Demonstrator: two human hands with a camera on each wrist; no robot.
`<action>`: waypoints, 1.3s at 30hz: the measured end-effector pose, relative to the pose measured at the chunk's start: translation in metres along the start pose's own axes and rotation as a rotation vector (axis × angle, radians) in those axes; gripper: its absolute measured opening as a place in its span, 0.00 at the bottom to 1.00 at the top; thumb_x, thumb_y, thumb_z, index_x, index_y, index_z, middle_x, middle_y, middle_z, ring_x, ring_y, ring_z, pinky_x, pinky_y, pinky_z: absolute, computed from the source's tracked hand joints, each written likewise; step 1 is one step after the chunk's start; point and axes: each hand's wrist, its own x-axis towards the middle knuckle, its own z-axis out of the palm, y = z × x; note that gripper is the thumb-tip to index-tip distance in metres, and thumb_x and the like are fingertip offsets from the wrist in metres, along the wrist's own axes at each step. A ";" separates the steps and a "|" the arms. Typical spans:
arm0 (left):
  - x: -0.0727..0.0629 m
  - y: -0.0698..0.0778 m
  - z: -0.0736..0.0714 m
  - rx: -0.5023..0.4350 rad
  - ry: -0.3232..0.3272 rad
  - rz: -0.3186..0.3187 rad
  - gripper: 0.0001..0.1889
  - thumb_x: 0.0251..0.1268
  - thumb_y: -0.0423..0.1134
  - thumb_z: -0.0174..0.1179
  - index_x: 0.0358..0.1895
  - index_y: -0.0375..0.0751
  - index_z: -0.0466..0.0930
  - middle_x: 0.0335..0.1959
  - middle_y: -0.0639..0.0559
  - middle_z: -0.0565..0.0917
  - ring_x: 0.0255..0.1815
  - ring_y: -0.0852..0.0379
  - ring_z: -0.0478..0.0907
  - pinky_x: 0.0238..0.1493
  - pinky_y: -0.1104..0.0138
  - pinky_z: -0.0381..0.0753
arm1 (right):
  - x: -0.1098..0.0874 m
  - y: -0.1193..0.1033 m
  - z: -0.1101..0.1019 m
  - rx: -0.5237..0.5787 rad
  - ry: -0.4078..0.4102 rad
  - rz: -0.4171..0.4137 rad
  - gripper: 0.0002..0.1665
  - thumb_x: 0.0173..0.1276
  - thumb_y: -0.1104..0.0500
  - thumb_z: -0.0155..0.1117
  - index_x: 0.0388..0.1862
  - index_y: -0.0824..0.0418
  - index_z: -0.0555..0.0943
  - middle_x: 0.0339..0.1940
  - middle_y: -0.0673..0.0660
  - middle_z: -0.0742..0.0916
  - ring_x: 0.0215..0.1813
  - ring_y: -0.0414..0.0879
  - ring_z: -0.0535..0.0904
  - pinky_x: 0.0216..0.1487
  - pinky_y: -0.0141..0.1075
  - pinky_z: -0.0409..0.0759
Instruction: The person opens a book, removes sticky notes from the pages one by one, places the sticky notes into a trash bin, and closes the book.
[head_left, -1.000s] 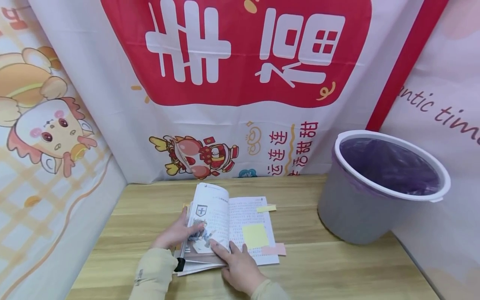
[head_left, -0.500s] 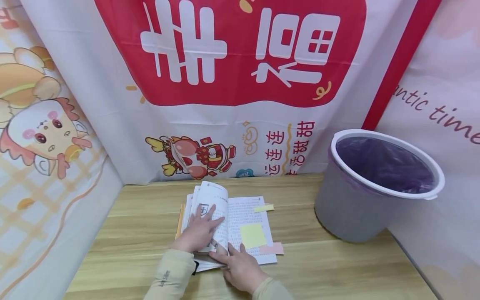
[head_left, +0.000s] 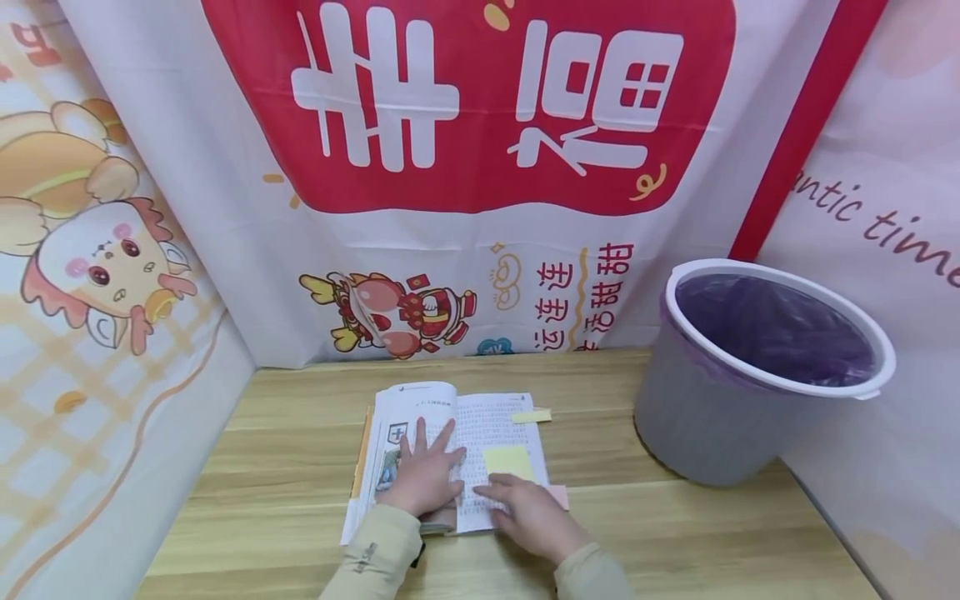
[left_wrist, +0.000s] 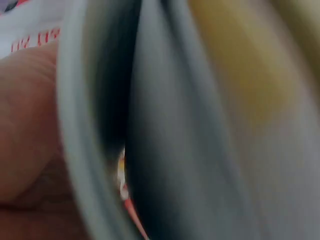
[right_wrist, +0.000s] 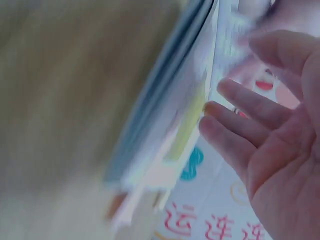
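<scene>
An open book lies on the wooden table in the head view, with printed text and a picture on its left page. My left hand rests on that left page, fingers spread near the fold. Over the lower right page is my right hand, its fingers extended by a yellow sticky note. A small yellow tab and a partly covered pink tab stick out past the right edge. In the right wrist view the hand has loose fingers near the page; the left wrist view is blurred.
A grey bin with a white rim and purple liner stands to the right. Printed cloths hang behind and at both sides of the table.
My left hand has moved from the page's left edge onto the page near the fold, and the page lies flatter. My right hand has shifted right, from the fold toward the sticky note.
</scene>
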 end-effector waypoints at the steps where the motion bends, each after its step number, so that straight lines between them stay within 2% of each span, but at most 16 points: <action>1: 0.000 0.003 0.003 0.008 -0.011 0.008 0.30 0.58 0.56 0.66 0.63 0.46 0.80 0.77 0.44 0.59 0.74 0.21 0.38 0.64 0.24 0.42 | 0.000 0.005 -0.003 -0.017 0.016 0.009 0.23 0.66 0.60 0.68 0.61 0.52 0.82 0.61 0.64 0.82 0.58 0.57 0.81 0.58 0.50 0.79; 3: -0.002 0.009 0.007 0.004 -0.038 0.004 0.36 0.55 0.61 0.68 0.64 0.44 0.79 0.77 0.47 0.61 0.74 0.21 0.34 0.62 0.22 0.38 | 0.000 0.013 -0.010 -0.040 0.029 0.042 0.22 0.64 0.60 0.70 0.59 0.55 0.83 0.60 0.64 0.82 0.57 0.59 0.81 0.57 0.51 0.80; 6: -0.002 0.014 0.011 -0.005 -0.066 -0.037 0.44 0.48 0.67 0.70 0.66 0.44 0.77 0.76 0.49 0.62 0.75 0.23 0.31 0.62 0.23 0.35 | 0.003 0.023 -0.016 -0.069 0.013 0.082 0.22 0.62 0.61 0.72 0.56 0.57 0.84 0.59 0.65 0.83 0.58 0.59 0.81 0.58 0.52 0.79; 8: -0.002 0.015 0.012 -0.004 -0.076 -0.055 0.47 0.43 0.68 0.71 0.67 0.46 0.76 0.76 0.50 0.61 0.75 0.23 0.30 0.62 0.23 0.34 | 0.005 0.028 -0.018 -0.094 -0.011 0.103 0.23 0.61 0.60 0.73 0.57 0.58 0.84 0.59 0.64 0.83 0.59 0.59 0.80 0.58 0.52 0.79; 11: -0.001 0.016 0.013 -0.003 -0.093 -0.048 0.49 0.41 0.68 0.72 0.68 0.46 0.74 0.77 0.49 0.60 0.74 0.21 0.31 0.61 0.21 0.37 | 0.010 0.034 -0.020 -0.141 -0.049 0.116 0.26 0.59 0.59 0.74 0.58 0.59 0.83 0.60 0.64 0.82 0.59 0.59 0.80 0.59 0.52 0.78; 15: 0.000 0.017 0.013 -0.003 -0.119 -0.042 0.50 0.42 0.69 0.71 0.70 0.47 0.72 0.78 0.48 0.58 0.73 0.19 0.31 0.60 0.21 0.40 | 0.016 0.041 -0.019 -0.193 -0.082 0.065 0.24 0.57 0.58 0.75 0.54 0.58 0.84 0.57 0.62 0.84 0.55 0.57 0.82 0.55 0.49 0.81; 19: 0.002 0.019 0.012 0.012 -0.139 -0.057 0.50 0.43 0.70 0.71 0.72 0.49 0.70 0.78 0.50 0.58 0.73 0.20 0.31 0.60 0.21 0.40 | 0.021 0.047 -0.016 -0.216 -0.067 -0.001 0.15 0.57 0.60 0.74 0.44 0.56 0.85 0.46 0.56 0.88 0.44 0.49 0.85 0.46 0.41 0.84; 21: 0.003 0.020 0.012 0.019 -0.142 -0.058 0.50 0.42 0.69 0.71 0.72 0.49 0.70 0.77 0.50 0.60 0.73 0.19 0.31 0.58 0.20 0.41 | 0.023 0.049 -0.015 -0.199 -0.041 0.014 0.10 0.58 0.62 0.72 0.40 0.56 0.86 0.39 0.52 0.88 0.39 0.45 0.84 0.42 0.39 0.84; 24: 0.004 0.022 0.010 0.027 -0.146 -0.065 0.50 0.42 0.68 0.73 0.71 0.48 0.71 0.76 0.49 0.63 0.72 0.16 0.33 0.55 0.18 0.44 | 0.026 0.050 -0.014 -0.141 -0.009 0.097 0.05 0.63 0.62 0.68 0.36 0.54 0.88 0.30 0.45 0.86 0.30 0.39 0.80 0.36 0.36 0.82; 26: 0.004 0.024 0.009 0.032 -0.148 -0.075 0.50 0.41 0.67 0.74 0.71 0.48 0.71 0.75 0.49 0.64 0.70 0.14 0.34 0.53 0.17 0.46 | 0.026 0.050 -0.014 -0.104 0.019 0.157 0.04 0.66 0.60 0.67 0.37 0.54 0.88 0.28 0.44 0.86 0.29 0.37 0.78 0.36 0.36 0.82; 32: 0.004 0.027 0.007 0.047 -0.157 -0.099 0.50 0.38 0.67 0.75 0.70 0.48 0.73 0.75 0.50 0.66 0.70 0.13 0.36 0.53 0.17 0.47 | 0.026 0.051 -0.021 -0.036 0.110 0.246 0.05 0.69 0.59 0.66 0.41 0.55 0.87 0.34 0.48 0.88 0.32 0.37 0.81 0.38 0.35 0.83; 39: 0.005 0.027 0.006 0.030 -0.172 -0.104 0.50 0.39 0.66 0.75 0.70 0.47 0.72 0.75 0.49 0.65 0.70 0.13 0.35 0.53 0.17 0.46 | 0.026 0.052 -0.024 0.049 0.143 0.335 0.07 0.72 0.57 0.64 0.44 0.55 0.87 0.38 0.50 0.89 0.35 0.38 0.83 0.38 0.36 0.83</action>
